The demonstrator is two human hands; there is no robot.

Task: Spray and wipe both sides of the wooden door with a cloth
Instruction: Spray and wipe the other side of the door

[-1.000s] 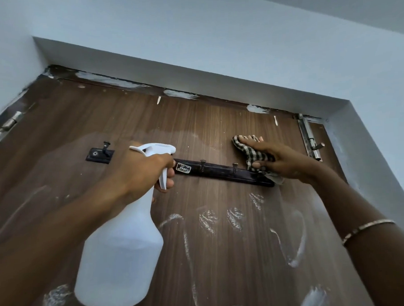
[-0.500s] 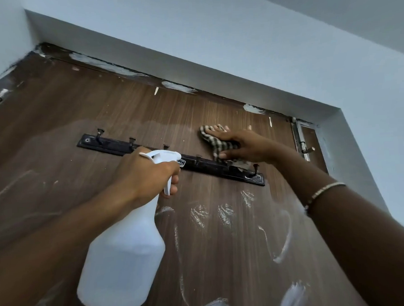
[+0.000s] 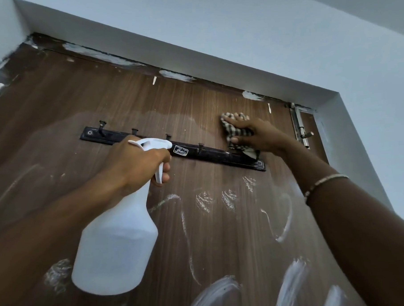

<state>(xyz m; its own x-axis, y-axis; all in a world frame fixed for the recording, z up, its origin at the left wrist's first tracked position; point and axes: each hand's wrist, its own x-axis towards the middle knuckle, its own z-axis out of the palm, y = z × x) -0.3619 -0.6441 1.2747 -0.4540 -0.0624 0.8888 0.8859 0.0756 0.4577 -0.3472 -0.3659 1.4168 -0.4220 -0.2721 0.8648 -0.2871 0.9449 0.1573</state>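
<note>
My left grip [image 3: 136, 165] clenches the spray bottle [image 3: 115, 249], which stands upright with its nozzle at the hook rail [image 3: 96, 134] and its neck hidden. My right grip [image 3: 260, 136] grasps the cloth [image 3: 240, 132] just above the rail.

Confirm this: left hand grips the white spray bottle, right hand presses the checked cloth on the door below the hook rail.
Wrong: the head view shows the right hand pressing the checked cloth on the door above the hook rail, not below. The left hand does grip the white spray bottle.

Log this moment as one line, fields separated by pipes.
left hand: grips spray bottle | right hand: holds checked cloth against door at hook rail right end | stage: wipe, upper door
</note>
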